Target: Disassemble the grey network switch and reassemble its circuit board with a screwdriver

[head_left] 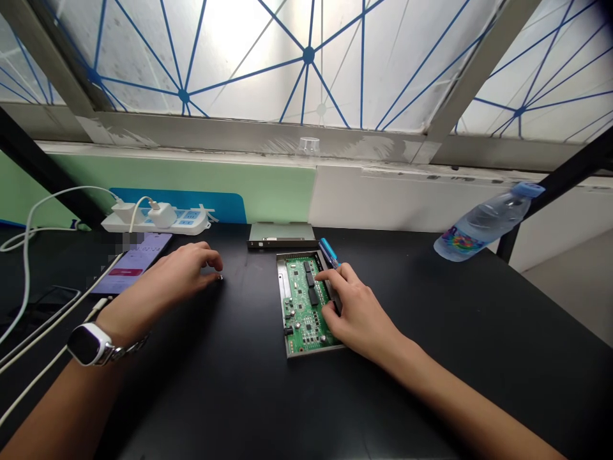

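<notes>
A green circuit board (299, 313) lies in a shallow metal housing (282, 281) on the black table. My right hand (359, 310) grips its right side, the index finger and thumb reaching over the edge onto the board. My left hand (189, 271), a watch on its wrist, is low over the table to the left of the board, with fingers curled towards the thumb. At those fingertips is a tiny shiny piece (221, 277), perhaps a screw, too small to name surely. A blue pen (327, 251) lies beside the housing's upper right corner, partly behind my right hand.
A flat metal cover (282, 234) lies behind the board near the wall. A lit phone (136, 262), white cables (29, 268) and a power strip (189, 222) occupy the left. At the right, a water bottle (488, 223) leans. A clear cup (309, 147) is on the sill.
</notes>
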The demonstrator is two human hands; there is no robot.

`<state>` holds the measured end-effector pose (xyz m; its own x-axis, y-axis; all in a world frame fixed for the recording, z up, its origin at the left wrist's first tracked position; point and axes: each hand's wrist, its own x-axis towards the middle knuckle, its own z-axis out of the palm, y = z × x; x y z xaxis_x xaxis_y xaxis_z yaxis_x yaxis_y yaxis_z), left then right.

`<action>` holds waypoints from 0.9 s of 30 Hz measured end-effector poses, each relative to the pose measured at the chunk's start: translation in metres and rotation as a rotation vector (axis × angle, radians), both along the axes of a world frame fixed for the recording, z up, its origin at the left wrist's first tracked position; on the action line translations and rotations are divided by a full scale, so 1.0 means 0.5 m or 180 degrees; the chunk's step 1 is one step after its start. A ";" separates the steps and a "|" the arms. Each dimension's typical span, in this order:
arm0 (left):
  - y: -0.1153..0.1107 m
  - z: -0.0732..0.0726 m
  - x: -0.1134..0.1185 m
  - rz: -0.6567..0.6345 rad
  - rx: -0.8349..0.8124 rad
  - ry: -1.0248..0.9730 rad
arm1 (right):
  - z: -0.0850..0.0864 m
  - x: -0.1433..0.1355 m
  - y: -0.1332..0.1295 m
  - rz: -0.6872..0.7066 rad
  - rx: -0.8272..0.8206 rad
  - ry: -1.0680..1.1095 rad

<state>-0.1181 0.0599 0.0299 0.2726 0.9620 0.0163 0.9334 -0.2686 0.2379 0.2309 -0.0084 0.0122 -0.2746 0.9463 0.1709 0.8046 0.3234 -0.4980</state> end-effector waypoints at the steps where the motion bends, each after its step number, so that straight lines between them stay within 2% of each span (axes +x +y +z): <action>1: 0.002 -0.001 -0.002 -0.0035 0.0000 -0.0012 | 0.001 -0.001 0.000 0.0023 -0.0028 0.0108; 5: 0.004 -0.008 -0.003 -0.0130 0.0034 -0.0074 | 0.014 0.006 0.006 0.0063 -0.0117 0.0508; 8: 0.003 -0.014 -0.001 -0.0222 0.0139 -0.0184 | 0.026 0.029 0.022 -0.0172 -0.0004 0.0508; 13: 0.002 -0.018 0.000 -0.0243 0.0154 -0.0160 | 0.041 0.087 0.053 -0.0871 -0.0161 -0.0085; 16: 0.001 -0.010 0.011 -0.0279 0.0205 -0.0156 | 0.041 0.114 0.067 -0.1078 -0.0466 -0.0541; 19: -0.006 0.004 0.043 -0.0461 0.0270 -0.0562 | 0.033 0.127 0.076 -0.1024 -0.0787 -0.0760; 22: -0.022 0.015 0.090 -0.0727 0.0267 -0.1205 | 0.021 0.126 0.081 -0.0770 -0.0894 -0.0702; 25: -0.042 0.017 0.135 -0.0785 0.0213 -0.1643 | 0.010 0.119 0.082 -0.0564 -0.0838 -0.0434; 27: -0.054 0.013 0.157 -0.0740 0.0154 -0.1895 | 0.008 0.116 0.082 -0.0525 -0.0853 -0.0011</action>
<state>-0.0395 0.0330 0.0363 0.4049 0.8732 0.2711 0.5613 -0.4714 0.6802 0.2887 0.0326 0.0163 -0.1136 0.9893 -0.0911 0.8371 0.0459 -0.5450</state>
